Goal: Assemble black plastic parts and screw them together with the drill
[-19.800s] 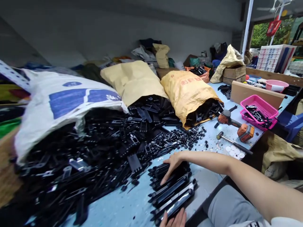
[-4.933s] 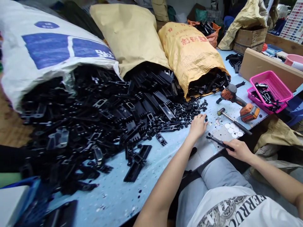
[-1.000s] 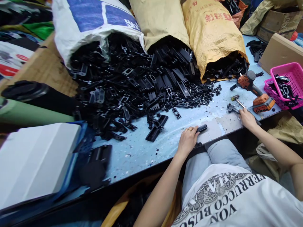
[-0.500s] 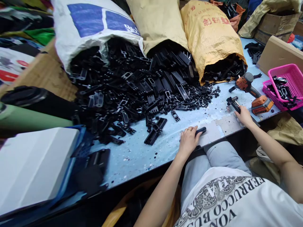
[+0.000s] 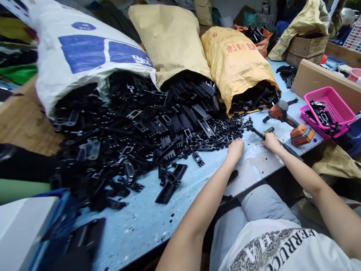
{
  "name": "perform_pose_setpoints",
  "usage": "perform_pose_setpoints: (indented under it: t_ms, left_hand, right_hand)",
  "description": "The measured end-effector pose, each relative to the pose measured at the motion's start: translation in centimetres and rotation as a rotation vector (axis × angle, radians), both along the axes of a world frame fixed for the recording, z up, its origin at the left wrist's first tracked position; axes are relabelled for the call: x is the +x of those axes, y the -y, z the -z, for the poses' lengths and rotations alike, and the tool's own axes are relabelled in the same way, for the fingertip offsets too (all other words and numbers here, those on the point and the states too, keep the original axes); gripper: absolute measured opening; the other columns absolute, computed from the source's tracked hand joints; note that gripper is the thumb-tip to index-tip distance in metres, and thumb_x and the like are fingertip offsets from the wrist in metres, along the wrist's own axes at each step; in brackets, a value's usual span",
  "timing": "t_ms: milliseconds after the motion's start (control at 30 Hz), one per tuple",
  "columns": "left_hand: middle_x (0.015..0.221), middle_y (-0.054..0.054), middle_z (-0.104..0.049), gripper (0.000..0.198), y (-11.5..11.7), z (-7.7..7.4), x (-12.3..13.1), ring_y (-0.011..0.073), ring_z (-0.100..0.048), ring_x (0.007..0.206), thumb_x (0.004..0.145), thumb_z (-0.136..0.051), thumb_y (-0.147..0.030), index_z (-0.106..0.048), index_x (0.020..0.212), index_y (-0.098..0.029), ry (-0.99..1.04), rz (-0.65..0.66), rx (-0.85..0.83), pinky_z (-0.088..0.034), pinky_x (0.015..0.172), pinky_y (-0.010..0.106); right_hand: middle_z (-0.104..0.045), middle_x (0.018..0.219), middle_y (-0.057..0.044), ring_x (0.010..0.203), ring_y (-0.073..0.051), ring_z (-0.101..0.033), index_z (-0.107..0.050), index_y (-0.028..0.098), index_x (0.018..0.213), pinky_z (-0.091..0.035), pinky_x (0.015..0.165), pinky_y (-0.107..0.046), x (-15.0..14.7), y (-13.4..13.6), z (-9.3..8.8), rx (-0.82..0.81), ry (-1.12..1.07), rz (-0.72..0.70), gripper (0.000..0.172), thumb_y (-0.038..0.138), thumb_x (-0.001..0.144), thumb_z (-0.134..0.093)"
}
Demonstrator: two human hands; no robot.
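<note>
**Left hand brought off the bar and onto the small fasteners**

The fingers of the left hand [image 5: 236,149] are curled together at the front of the small fasteners [image 5: 225,130]; their tips are hidden, so whether anything is pinched cannot be told. The fingers of the right hand [image 5: 271,143] are clamped on a black tool [image 5: 257,131], its head pointed at the heap's right end.

Half a second ago the black bar [image 5: 232,175] was held under the left hand; now it is left unheld near the bench's front edge, and the left hand seems freed for the fasteners. The tool has been swung leftward.

Behind the right wrist a hammer [image 5: 291,151] is laid, with an orange drill [image 5: 301,134] beyond. Toward the right end a pink basket [image 5: 338,105] is set. The blue bench [image 5: 132,229] is strewn with specks; along its back edge black parts [image 5: 146,131] are spilled from a white sack [image 5: 84,56] and a tan sack [image 5: 172,41]. A yellow sack [image 5: 239,64] is laid alongside, with cartons and bags stacked behind.
</note>
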State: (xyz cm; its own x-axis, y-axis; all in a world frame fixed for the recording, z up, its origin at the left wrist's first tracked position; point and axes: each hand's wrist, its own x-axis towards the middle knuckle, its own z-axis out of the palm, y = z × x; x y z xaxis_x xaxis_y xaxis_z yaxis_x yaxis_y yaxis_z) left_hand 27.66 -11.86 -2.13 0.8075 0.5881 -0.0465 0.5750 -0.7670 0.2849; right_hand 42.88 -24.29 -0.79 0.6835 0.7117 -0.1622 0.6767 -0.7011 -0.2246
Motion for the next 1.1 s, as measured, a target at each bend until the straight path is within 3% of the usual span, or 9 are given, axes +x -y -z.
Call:
perform_pose_setpoints:
  t_ms: [133, 300, 400, 567, 667, 733, 900, 1033, 1100]
  left_hand:
    - [0.091, 0.018, -0.064, 0.028, 0.5, 0.1, 1.9, 0.0251, -0.062, 0.090, 0.076, -0.040, 0.001, -0.063, 0.091, -0.007, 0.085, 0.004, -0.059, -0.047, 0.080, 0.035]
    - [0.115, 0.012, -0.058, 0.036, 2.4, -1.3, 3.7, 0.0187, -0.058, 0.099, 0.085, -0.044, -0.017, -0.049, 0.120, -0.014, 0.330, 0.054, -0.083, -0.045, 0.089, 0.030]
    - [0.115, 0.012, -0.055, 0.035, 1.9, -1.9, 1.3, 0.0198, -0.057, 0.100, 0.086, -0.043, -0.022, -0.048, 0.120, -0.014, 0.452, 0.013, -0.068, -0.046, 0.089, 0.033]
    - [0.100, 0.009, -0.058, 0.022, -0.8, -1.9, -5.6, 0.0213, -0.056, 0.095, 0.084, -0.047, -0.027, -0.058, 0.100, -0.017, 0.526, -0.071, -0.013, -0.047, 0.085, 0.035]
    - [0.096, 0.009, -0.059, 0.021, -1.2, -1.7, -8.7, 0.0218, -0.056, 0.093, 0.084, -0.047, -0.026, -0.058, 0.099, -0.016, 0.470, -0.096, 0.008, -0.046, 0.084, 0.036]
    - [0.095, 0.008, -0.059, 0.021, -0.7, -1.6, -10.3, 0.0213, -0.056, 0.092, 0.084, -0.048, -0.027, -0.059, 0.098, -0.017, 0.460, -0.103, 0.004, -0.047, 0.083, 0.036]
    - [0.091, 0.004, -0.061, 0.025, 1.8, -0.9, -14.2, 0.0180, -0.059, 0.086, 0.083, -0.050, -0.036, -0.060, 0.100, -0.020, 0.353, -0.033, -0.080, -0.049, 0.080, 0.031]
    - [0.098, 0.006, -0.060, 0.032, 4.2, 0.3, -15.9, 0.0207, -0.058, 0.094, 0.082, -0.054, -0.038, -0.057, 0.109, -0.020, 0.236, 0.069, -0.120, -0.049, 0.084, 0.035]
    - [0.100, 0.008, -0.061, 0.030, 5.1, 0.6, -15.9, 0.0221, -0.057, 0.096, 0.083, -0.054, -0.032, -0.056, 0.110, -0.019, 0.188, 0.094, -0.092, -0.047, 0.087, 0.037]
  right_hand:
    - [-0.061, 0.111, -0.017, 0.100, -0.024, -0.060, -0.054, 0.010, 0.116, -0.043, 0.081, -0.030, 2.1, 2.5, -0.5, 0.069, 0.033, 0.093, 0.038, 0.037, 0.089, -0.048]
    - [-0.058, 0.114, -0.011, 0.102, -0.021, -0.057, -0.049, 0.018, 0.125, -0.042, 0.084, -0.029, -0.7, 4.2, 0.9, 0.210, -0.006, -0.023, 0.040, 0.041, 0.096, -0.032]
    - [-0.056, 0.112, -0.010, 0.101, -0.022, -0.055, -0.052, 0.022, 0.121, -0.042, 0.081, -0.030, -2.5, 4.1, 1.1, 0.158, 0.044, -0.141, 0.033, 0.036, 0.093, -0.042]
    - [-0.055, 0.108, -0.012, 0.099, -0.024, -0.052, -0.053, 0.017, 0.114, -0.042, 0.076, -0.031, -2.9, 4.3, 0.1, 0.096, 0.155, 0.048, 0.028, 0.031, 0.093, -0.043]
    - [-0.055, 0.109, -0.009, 0.100, -0.020, -0.051, -0.052, 0.022, 0.114, -0.042, 0.076, -0.027, -3.7, 4.2, 0.2, 0.142, 0.084, -0.264, 0.027, 0.036, 0.093, -0.043]
    - [-0.056, 0.109, -0.008, 0.100, -0.019, -0.051, -0.054, 0.021, 0.111, -0.041, 0.076, -0.026, -3.8, 4.1, 0.4, 0.111, 0.045, -0.341, 0.025, 0.034, 0.092, -0.044]
    - [-0.056, 0.109, -0.012, 0.099, -0.022, -0.052, -0.052, 0.016, 0.114, -0.041, 0.078, -0.030, -1.2, 4.3, 0.0, 0.082, 0.156, 0.015, 0.029, 0.032, 0.093, -0.040]
    - [-0.057, 0.109, -0.011, 0.100, -0.023, -0.051, -0.053, 0.019, 0.117, -0.040, 0.082, -0.031, -0.3, 4.2, -1.1, 0.155, 0.168, -0.138, 0.031, 0.033, 0.092, -0.042]
    - [-0.055, 0.114, -0.015, 0.104, -0.027, -0.047, -0.051, 0.015, 0.122, -0.037, 0.086, -0.036, -0.6, 3.4, -1.5, 0.157, 0.215, -0.114, 0.034, 0.028, 0.092, -0.043]
